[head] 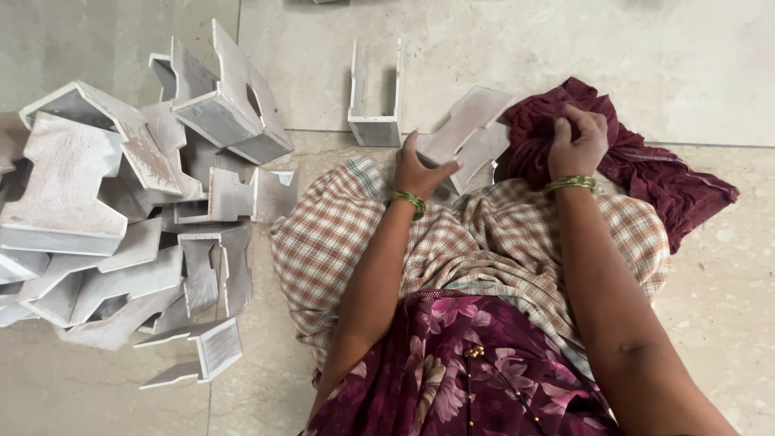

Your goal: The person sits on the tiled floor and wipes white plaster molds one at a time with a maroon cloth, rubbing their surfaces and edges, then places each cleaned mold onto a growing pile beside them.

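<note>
— Checked cloth (484,242) covers the lap, a working pad; the left hand (420,171) grips a pale H-shaped piece (468,133) upon it.

— And the right hand (577,141)?

— Closed on maroon cloth (646,173) at two o'clock. Similar pieces are heaped (121,210) at nine o'clock on the floor (565,48), one standing channel piece (375,89) at twelve. No labels visible.
</note>
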